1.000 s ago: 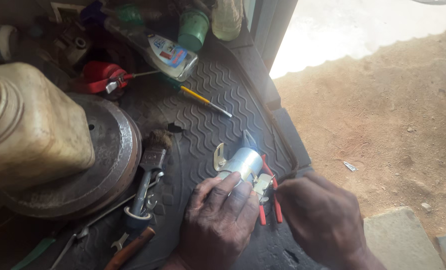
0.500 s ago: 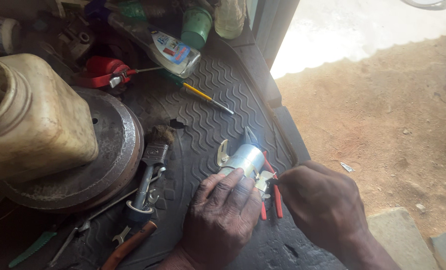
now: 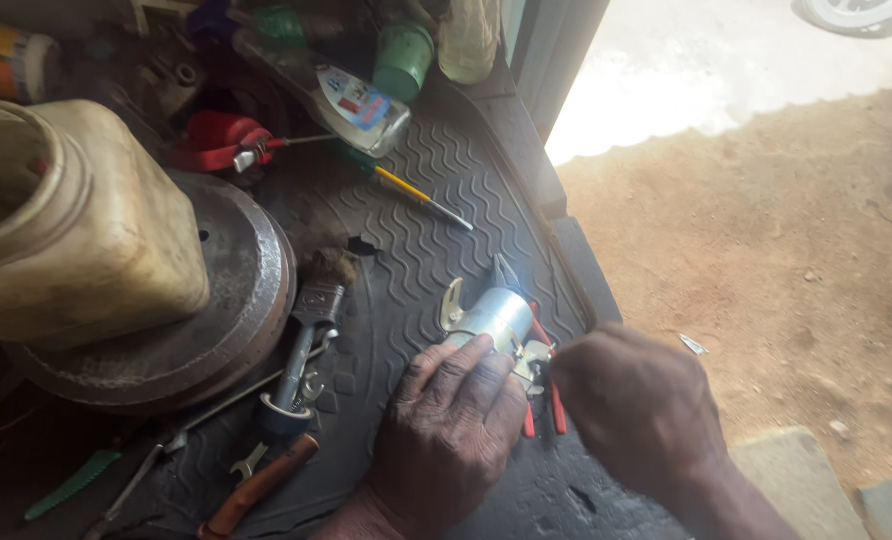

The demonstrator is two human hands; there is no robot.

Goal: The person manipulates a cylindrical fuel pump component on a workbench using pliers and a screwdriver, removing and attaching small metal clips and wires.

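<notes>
A small silver metal cylinder (image 3: 496, 315) lies on the black ribbed rubber mat (image 3: 426, 235), low and just right of centre. The left hand (image 3: 451, 425), at its 7 o'clock, curls its fingers (image 3: 456, 365) over the cylinder's near end, gripping it. The right hand (image 3: 641, 410), at 4 o'clock, is closed by the cylinder's end fitting; what it pinches I cannot tell. Red-handled pliers (image 3: 546, 395) lie beneath. A yellow screwdriver (image 3: 416, 195) sits at 11 o'clock, a brake drum (image 3: 231, 300) at 9 o'clock.
</notes>
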